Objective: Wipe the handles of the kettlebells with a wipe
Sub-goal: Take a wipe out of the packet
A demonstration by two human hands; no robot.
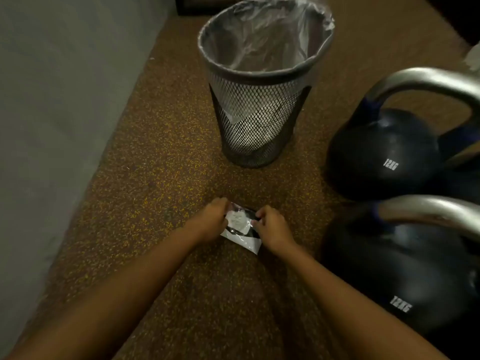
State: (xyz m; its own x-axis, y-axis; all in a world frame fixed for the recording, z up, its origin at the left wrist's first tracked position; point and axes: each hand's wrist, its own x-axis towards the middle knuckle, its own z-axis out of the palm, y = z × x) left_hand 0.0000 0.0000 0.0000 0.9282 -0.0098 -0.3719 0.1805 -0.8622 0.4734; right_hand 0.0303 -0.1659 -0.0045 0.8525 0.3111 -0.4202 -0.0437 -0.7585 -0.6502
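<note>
Wipe: none drawn yet. What you hold is the packet (240, 224), white and black, round label facing up, low in front of you. Whether it rests on the floor or hangs just above it cannot be told.

Left hand (211, 216): fingers curled, pinching the packet's left edge. By my reading it anchors the packet against the other hand's pull.

Right hand (271, 227): pinching the right edge, just beside the label. Grips on opposite sides suit tearing or peeling. Whether the seal has given is too small to tell.

Floor (155, 165): speckled rubber, and it carries everything listed.

Bin (259, 120): wire mesh, upright, clear liner (265, 35) folded over the rim. It stands just beyond the packet, probably to take the wrapper and spent wipes.

Near kettlebell (389, 276): black, marked 12KG, just beside your right forearm.

Far kettlebell (381, 152): same marking, beyond the near one, to the right of the bin.

Handles: near (428, 209) and far (426, 79), bare metal loops standing upward, neither touched. Both sit within reach of your right side, so wiping can start once a wipe is out.

Wall (52, 87): grey, along your left.
</note>
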